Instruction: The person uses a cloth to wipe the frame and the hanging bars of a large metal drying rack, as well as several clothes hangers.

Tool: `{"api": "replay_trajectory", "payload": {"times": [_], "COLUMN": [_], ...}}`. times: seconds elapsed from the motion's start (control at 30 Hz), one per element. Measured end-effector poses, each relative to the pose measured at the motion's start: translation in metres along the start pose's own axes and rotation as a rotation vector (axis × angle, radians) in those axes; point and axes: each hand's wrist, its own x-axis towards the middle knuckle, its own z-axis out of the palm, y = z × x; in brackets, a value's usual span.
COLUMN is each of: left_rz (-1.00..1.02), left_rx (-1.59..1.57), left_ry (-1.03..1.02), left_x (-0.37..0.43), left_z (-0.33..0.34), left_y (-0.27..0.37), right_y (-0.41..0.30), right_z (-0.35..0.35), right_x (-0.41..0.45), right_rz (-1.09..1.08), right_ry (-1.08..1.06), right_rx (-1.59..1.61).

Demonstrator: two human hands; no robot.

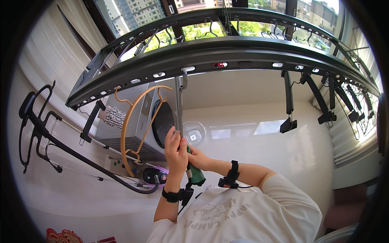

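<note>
A slim metal pole rises from my hands to the drying rack. A curved hook shows at its upper end, by a slot in the rack's near rail. My left hand is closed around the lower pole, some fingers pointing up along it. My right hand grips just beside it, at the upper part of a green fabric-like bundle with a dark lower end. My left hand hides part of this grip. Whether pole and bundle are one piece, I cannot tell.
An orange-tan hanger hangs left of the pole, before a grey front-loading washing machine. A garment steamer with a black hose and stand is at left. Black clip hangers hang at right. A clear round basin lies beyond my hands.
</note>
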Motion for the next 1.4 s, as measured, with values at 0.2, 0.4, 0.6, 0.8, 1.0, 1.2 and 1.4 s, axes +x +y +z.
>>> {"api": "replay_trajectory", "payload": {"times": [0.2, 0.4, 0.6, 0.8, 1.0, 1.2, 1.4], "left_rz": [-0.055, -0.061, -0.112, -0.2, -0.063, 0.224, 0.484], "left_rx": [-0.207, -0.425, -0.612, -0.756, -0.471, 0.295, 0.46], "left_ry": [-0.106, -0.186, -0.269, -0.273, -0.158, 0.272, 0.504], "left_x": [-0.002, -0.001, -0.007, -0.015, -0.017, -0.015, -0.018], "left_z": [0.021, 0.048, 0.049, 0.034, 0.005, -0.003, 0.038], "left_y": [-0.008, -0.026, -0.023, -0.021, -0.016, 0.017, 0.108], "right_y": [-0.008, -0.005, -0.011, -0.031, -0.07, -0.109, -0.148], "right_z": [-0.041, -0.092, -0.13, -0.16, -0.181, -0.224, -0.256], "right_x": [-0.014, -0.042, -0.113, -0.171, -0.178, -0.182, -0.182], "right_rz": [0.042, 0.134, 0.271, 0.07, -0.367, -0.646, -0.733], "right_ry": [-0.028, 0.122, 0.789, 1.037, 1.101, 1.092, 0.847], "right_rx": [-0.224, -0.328, -0.306, 0.033, -0.024, -0.123, -0.133]}}
